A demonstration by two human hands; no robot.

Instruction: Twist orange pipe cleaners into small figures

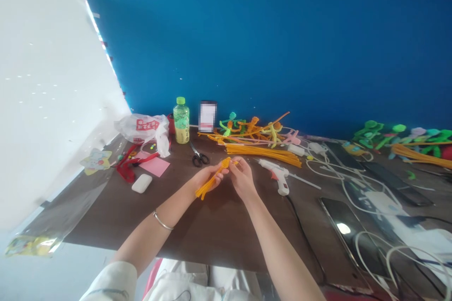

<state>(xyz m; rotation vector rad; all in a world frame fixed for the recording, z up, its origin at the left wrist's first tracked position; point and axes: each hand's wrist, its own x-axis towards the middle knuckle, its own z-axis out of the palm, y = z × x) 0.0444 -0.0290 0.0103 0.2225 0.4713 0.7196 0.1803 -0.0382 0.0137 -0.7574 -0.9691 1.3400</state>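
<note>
Print on the white plastic bag (143, 127) and the bottle (181, 122) is too blurred to read.

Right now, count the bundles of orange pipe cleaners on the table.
2: one bundle lies beyond the hot glue gun, the other bundle at the far right of the table. Others may be hidden.

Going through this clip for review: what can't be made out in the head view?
pixelated upright rectangle behind the scissors: blurred, so its face can't be read or identified.
orange pipe-cleaner bundle: partly hidden by the left hand and right hand.
plastic drink bottle: label too small to read.
pipe-cleaner figures: cut off by the right edge.
</note>
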